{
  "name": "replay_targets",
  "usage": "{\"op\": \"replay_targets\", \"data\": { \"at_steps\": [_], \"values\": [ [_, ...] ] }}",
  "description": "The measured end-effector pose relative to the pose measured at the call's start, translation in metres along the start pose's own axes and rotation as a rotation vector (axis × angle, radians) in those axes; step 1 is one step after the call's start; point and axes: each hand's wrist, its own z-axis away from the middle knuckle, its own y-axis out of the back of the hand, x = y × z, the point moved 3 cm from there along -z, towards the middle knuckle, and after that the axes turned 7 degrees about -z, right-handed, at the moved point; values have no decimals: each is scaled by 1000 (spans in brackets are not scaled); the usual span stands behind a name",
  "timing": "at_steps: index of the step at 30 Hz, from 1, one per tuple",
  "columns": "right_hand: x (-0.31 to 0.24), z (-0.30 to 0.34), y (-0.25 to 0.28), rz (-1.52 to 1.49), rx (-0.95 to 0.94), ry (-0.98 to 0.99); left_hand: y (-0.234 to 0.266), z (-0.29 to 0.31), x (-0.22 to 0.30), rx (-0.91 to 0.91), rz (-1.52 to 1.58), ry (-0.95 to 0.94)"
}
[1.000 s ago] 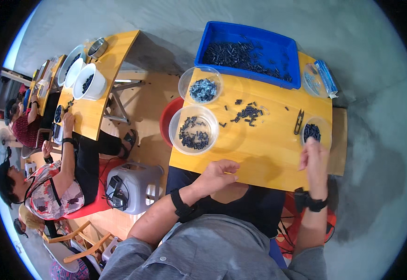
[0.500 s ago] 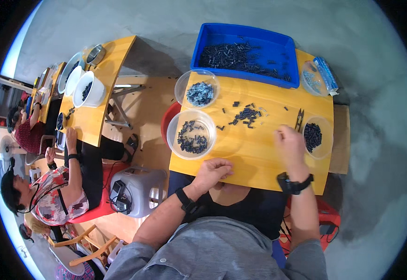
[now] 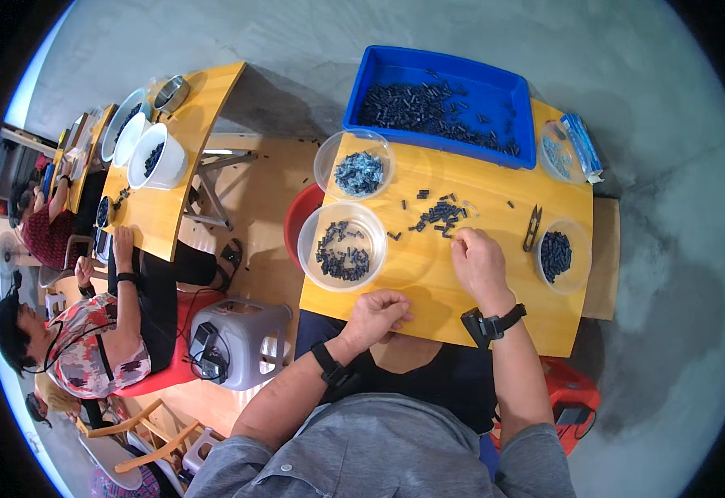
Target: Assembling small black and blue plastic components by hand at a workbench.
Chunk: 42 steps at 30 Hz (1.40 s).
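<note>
My left hand (image 3: 377,318) is closed at the table's near edge, thumb and fingers together; whatever it may hold is hidden. Farther right and forward, my right hand (image 3: 480,261) has its fingers pinched just nearer than a loose pile of small dark cylindrical pieces (image 3: 441,216). I cannot make out anything between those fingertips. To the left stands a clear round tub (image 3: 303,249) with dark pieces inside. A second clear tub (image 3: 543,270), right of my right hand, also holds dark pieces. Between that hand and this tub lie small thread snips (image 3: 533,228).
A blue tray (image 3: 437,137) of dark pieces spans the table's far side. Beyond the left tub is a clear tub of bluish pieces (image 3: 359,173). At the far right sit a shallow clear container (image 3: 558,158) and a blue packet (image 3: 580,145). Another person (image 3: 97,340) sits at a table leftward.
My right hand has moved left from beside the right tub to the near side of the loose pile. My left hand stays near the table edge. The view has shifted slightly.
</note>
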Motion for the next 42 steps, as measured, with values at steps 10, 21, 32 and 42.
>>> {"op": "replay_targets", "data": {
  "at_steps": [10,21,32,42],
  "values": [
    [-11,-22,-18,26,-26,85,1,1,3,-6,-19,-2],
    [-9,-19,-17,-91,125,166,1,2,7,-16,-15,22],
    [-24,30,-6,-1429,-168,-421,-8,11,8,5,69,-245],
    [-41,50,16,-1705,-231,-447,-14,42,72,4,202,-368]
  ]
}}
